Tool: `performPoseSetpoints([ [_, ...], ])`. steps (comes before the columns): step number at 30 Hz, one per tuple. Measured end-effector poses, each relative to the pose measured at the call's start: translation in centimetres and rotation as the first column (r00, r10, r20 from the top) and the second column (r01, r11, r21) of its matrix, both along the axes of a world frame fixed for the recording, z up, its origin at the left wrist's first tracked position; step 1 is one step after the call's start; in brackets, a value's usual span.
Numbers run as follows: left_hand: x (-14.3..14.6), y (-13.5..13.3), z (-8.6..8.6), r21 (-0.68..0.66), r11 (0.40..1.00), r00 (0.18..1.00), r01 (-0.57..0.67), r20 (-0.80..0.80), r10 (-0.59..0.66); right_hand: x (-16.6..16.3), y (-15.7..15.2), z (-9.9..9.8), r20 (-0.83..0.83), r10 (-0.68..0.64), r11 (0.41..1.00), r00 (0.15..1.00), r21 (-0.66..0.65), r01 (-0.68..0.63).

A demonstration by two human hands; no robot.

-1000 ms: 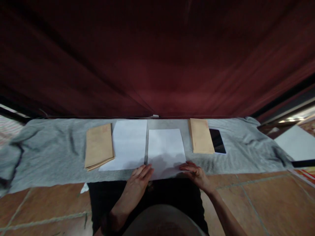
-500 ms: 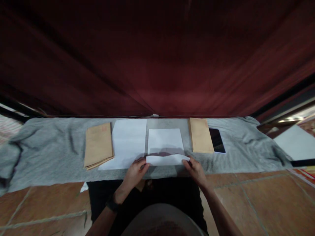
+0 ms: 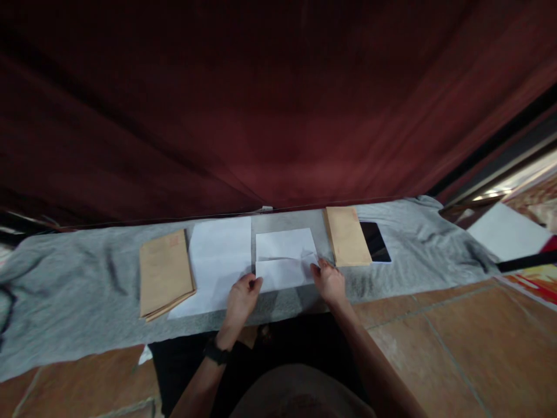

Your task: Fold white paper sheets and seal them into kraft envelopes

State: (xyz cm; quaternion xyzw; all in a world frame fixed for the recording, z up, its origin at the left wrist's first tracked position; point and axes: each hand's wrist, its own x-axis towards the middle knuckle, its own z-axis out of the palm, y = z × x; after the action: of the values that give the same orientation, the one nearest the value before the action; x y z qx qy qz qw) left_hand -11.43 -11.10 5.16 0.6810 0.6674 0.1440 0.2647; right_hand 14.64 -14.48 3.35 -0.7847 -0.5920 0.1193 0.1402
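In front of me a white sheet of paper (image 3: 285,244) lies on the grey cloth, its near part folded up and over toward the far edge. My left hand (image 3: 243,295) pinches the flap's left corner between thumb and fingers. At the right end of the flap, my right hand (image 3: 328,280) grips the paper, its thumb on top. Left of the folded sheet are larger white sheets (image 3: 221,249), partly under a stack of brown envelopes (image 3: 166,273). A second stack of brown envelopes (image 3: 348,235) sits to the right of my right hand.
A dark-screened tablet or phone (image 3: 376,241) is partly under the right envelopes. The grey cloth (image 3: 87,278) covers a long narrow surface. A dark red curtain (image 3: 278,116) hangs behind it. A white panel (image 3: 507,232) stands at far right, above the tiled floor (image 3: 435,342).
Both hands have carried the folded flap farther over the sheet, and it now lies flatter and covers more of it. My right hand has shifted a little left. The view has tilted slightly.
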Motion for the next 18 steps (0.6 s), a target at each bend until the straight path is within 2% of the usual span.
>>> performPoseSetpoints([
  [4, 1.0, 0.8, 1.4, -0.094, 0.995, 0.976, -0.02, -0.22, -0.001, -0.5, 0.9, 0.4, 0.04, -0.021, 1.0, 0.999, -0.013, 0.022],
  [8, 2.1, 0.9, 2.3, -0.083, 0.996, 0.913, -0.041, -0.409, 0.003, -0.6, 1.7, 0.5, 0.107, -0.026, 0.999, 0.994, -0.026, 0.029],
  [13, 2.8, 1.2, 1.7, -0.024, 1.0, 0.865, -0.016, -0.501, 0.002, -0.7, 2.9, 0.5, 0.149, -0.036, 0.998, 0.988, -0.04, 0.042],
  [18, 2.9, 2.1, 1.4, -0.009, 1.0, 0.857, -0.015, -0.515, 0.008, -0.7, 4.1, 0.3, 0.166, -0.032, 0.999, 0.986, -0.022, 0.036],
])
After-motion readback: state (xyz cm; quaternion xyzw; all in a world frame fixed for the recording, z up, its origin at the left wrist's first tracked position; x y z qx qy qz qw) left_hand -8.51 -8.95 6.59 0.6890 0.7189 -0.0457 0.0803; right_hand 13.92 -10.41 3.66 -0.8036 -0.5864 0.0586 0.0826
